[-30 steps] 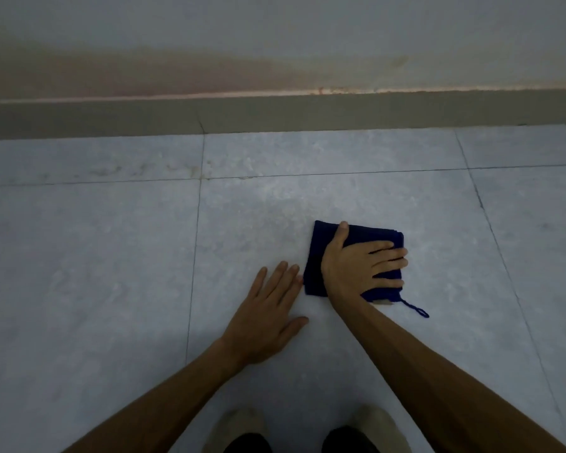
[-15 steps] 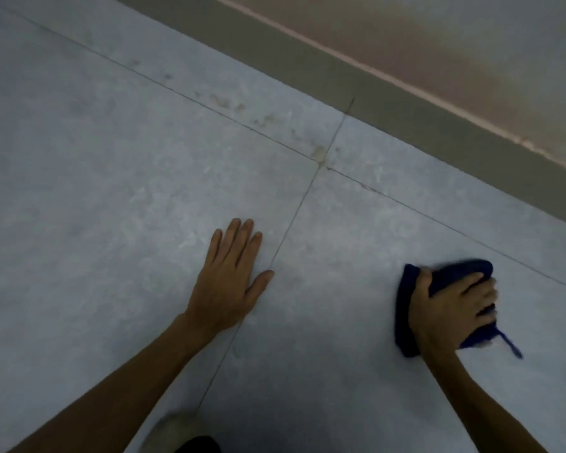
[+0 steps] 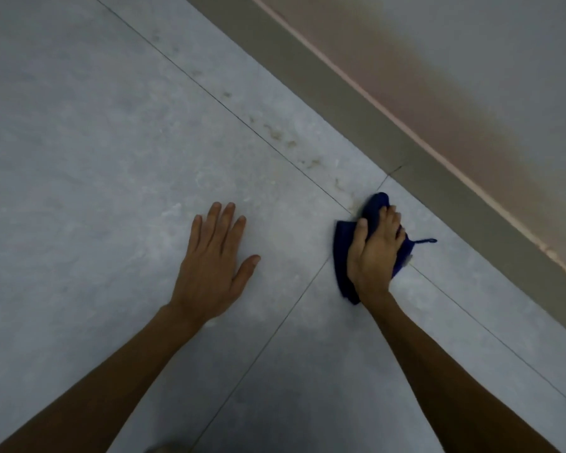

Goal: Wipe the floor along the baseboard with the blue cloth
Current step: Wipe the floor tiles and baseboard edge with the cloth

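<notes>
Grey stone-look tiled floor point(image 3: 111, 158), dark grout lines crossing it, brownish stains along the tile strip nearest the wall. Dull olive-grey baseboard point(image 3: 324, 80) runs diagonally from top centre to the right edge, capped by a thin pinkish line, with a pale wall point(image 3: 471, 60) discoloured reddish-brown above it. Dark blue bunched cloth point(image 3: 342, 256) lies on the floor near the baseboard, just beside a grout crossing, its upper end humped up; a thin blue loop point(image 3: 425, 240) trails from its right side toward the baseboard. Right hand point(image 3: 374, 256) lies on top of the cloth, thumb on its left part, fingers curled over the bunched fabric, grasping and pressing it to the tile. Left hand point(image 3: 213, 259) lies flat on bare tile, well apart from the cloth, fingers extended, thumb spread, holding nothing. Both forearms bare.
</notes>
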The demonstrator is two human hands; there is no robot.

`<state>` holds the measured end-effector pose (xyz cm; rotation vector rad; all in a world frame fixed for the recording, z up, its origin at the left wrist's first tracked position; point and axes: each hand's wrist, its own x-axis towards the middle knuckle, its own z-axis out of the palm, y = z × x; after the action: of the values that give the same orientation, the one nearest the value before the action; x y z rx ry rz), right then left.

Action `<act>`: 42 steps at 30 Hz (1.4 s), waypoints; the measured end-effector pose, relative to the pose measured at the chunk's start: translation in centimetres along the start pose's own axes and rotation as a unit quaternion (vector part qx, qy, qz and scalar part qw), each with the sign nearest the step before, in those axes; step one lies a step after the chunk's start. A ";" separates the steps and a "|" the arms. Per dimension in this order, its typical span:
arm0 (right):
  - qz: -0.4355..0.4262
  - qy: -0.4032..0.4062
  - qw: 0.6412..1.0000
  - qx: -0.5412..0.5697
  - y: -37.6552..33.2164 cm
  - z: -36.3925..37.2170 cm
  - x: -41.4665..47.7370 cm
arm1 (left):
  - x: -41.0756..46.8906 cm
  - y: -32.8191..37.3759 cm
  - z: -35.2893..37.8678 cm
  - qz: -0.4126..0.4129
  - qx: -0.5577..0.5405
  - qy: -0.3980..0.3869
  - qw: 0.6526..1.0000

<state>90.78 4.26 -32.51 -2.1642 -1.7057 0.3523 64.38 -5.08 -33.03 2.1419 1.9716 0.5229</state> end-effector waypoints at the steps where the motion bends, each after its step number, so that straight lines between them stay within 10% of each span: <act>1: 0.003 -0.001 1.000 0.000 -1.1 0.7 0.7 | 0.4 -0.4 -0.1 -0.005 0.004 0.004 1.000; 17: -0.135 -0.063 0.987 -0.054 -17.8 9.6 8.3 | 4.1 -10.2 -3.4 -0.111 0.062 0.010 0.992; 36: -0.253 -0.130 0.953 -0.107 -16.3 7.9 4.3 | 4.2 -18.3 -6.6 -0.078 0.096 0.023 0.992; 42: -0.101 -0.102 0.981 -0.127 -17.6 8.0 9.2 | 4.9 -19.4 -7.5 -0.070 0.113 -0.005 0.991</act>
<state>74.19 17.83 -31.94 -2.1598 -2.1712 0.3254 43.89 1.01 -32.58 2.1011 2.2506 0.2748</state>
